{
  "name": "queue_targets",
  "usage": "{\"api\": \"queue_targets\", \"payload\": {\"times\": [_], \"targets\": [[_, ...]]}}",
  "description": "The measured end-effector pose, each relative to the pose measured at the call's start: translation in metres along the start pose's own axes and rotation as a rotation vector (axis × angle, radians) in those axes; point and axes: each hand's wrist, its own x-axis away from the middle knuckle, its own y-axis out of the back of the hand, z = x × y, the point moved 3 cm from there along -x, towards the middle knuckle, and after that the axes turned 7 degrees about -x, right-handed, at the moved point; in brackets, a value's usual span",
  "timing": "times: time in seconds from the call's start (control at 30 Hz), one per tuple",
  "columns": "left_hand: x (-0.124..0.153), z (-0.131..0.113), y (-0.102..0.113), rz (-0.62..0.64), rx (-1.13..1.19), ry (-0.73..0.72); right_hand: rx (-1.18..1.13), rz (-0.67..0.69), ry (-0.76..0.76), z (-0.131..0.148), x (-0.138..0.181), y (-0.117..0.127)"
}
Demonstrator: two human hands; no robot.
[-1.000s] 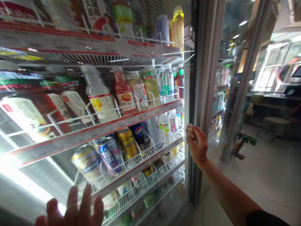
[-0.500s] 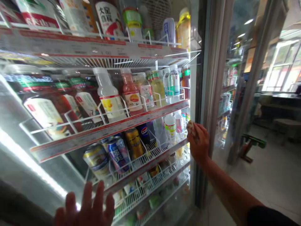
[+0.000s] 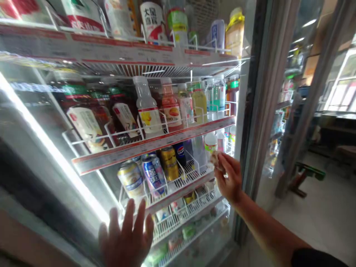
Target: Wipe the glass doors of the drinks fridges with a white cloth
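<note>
My right hand (image 3: 231,181) is closed on a small crumpled, pale cloth (image 3: 215,159). It holds the cloth up at the glass front of a drinks fridge, level with the third shelf and left of the metal door frame (image 3: 254,148). Whether the cloth presses on the glass I cannot tell. My left hand (image 3: 126,235) is open, fingers spread and pointing up, at the lower middle. Nothing is in it. Beyond its fingertips stand a white and gold can (image 3: 130,180) and a blue and pink can (image 3: 154,176).
Wire shelves behind the glass carry bottles, among them a white-capped bottle (image 3: 148,111) and a yellow bottle (image 3: 235,35). A gold can (image 3: 169,165) stands lower down. A bright light strip (image 3: 52,148) runs at left. To the right, a green-topped stool (image 3: 310,171) stands on the floor.
My right hand with the cloth has shifted left and slightly down across the glass. My left hand has come further up and right in view. The view itself has swung a little left.
</note>
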Motion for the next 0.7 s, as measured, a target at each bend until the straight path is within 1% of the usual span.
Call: {"api": "queue_targets", "payload": {"times": [0.07,0.13,0.2,0.33,0.4,0.47,0.57,0.63,0.7], "targets": [[0.0,0.0,0.0,-0.007,-0.005,0.003,-0.026,0.055,0.04,0.01,0.016,-0.004],[0.001,-0.001,0.0,-0.007,-0.008,0.004,-0.067,0.118,0.075,0.02,0.023,-0.007],[0.002,-0.001,0.0,-0.008,-0.005,0.007,-0.097,0.147,0.092,0.028,0.016,-0.009],[0.003,-0.001,-0.001,-0.003,0.008,0.02,-0.126,0.145,0.115,0.044,-0.01,-0.018],[0.003,-0.001,-0.001,0.0,0.015,0.027,-0.154,0.151,0.128,0.055,-0.007,-0.023],[0.003,-0.001,-0.001,0.009,0.017,0.035,-0.206,0.177,0.163,0.068,0.006,-0.028],[0.002,-0.001,-0.001,0.01,0.01,0.046,-0.293,0.27,0.248,0.085,0.022,-0.036],[0.002,-0.001,0.0,-0.007,0.027,0.03,-0.318,0.323,0.282,0.094,0.02,-0.043],[0.003,-0.001,0.002,-0.043,0.068,0.006,-0.329,0.351,0.296,0.101,0.011,-0.05]]}}
